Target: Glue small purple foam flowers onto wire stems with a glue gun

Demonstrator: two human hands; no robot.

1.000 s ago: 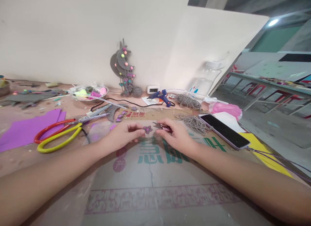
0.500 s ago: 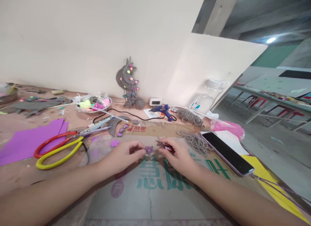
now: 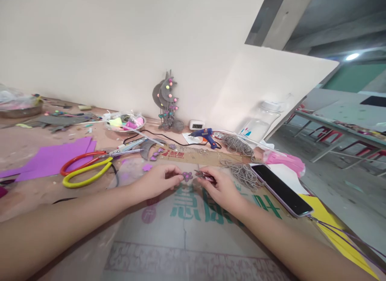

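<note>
Between the thumb and fingers of my left hand (image 3: 169, 180) is a small flower-shaped piece (image 3: 187, 176), grey with purple bits on it. My right hand (image 3: 218, 186) is closed around small snips (image 3: 205, 176); their pointed tips face the flower and stand a little apart from it. Both hands are just above a cardboard sheet (image 3: 157, 232) with green printed characters. Just beyond my left hand lies a purple flower cut-out (image 3: 147, 167). A loose tangle of grey cord (image 3: 243, 175) sits beyond my right hand.
Large scissors (image 3: 87, 168) with red and yellow handles lie left by purple sheets (image 3: 57, 158). A blue glue gun (image 3: 206, 137), a timer (image 3: 197, 125) and a decorated moon ornament (image 3: 167, 98) stand at the back. On the right are a phone (image 3: 282, 188) and a clear jar (image 3: 262, 120).
The camera view has shifted, so the tabletop things sit further right. The snips' tips are closer to the flower, which is turned more toward me. Both hands keep their hold.
</note>
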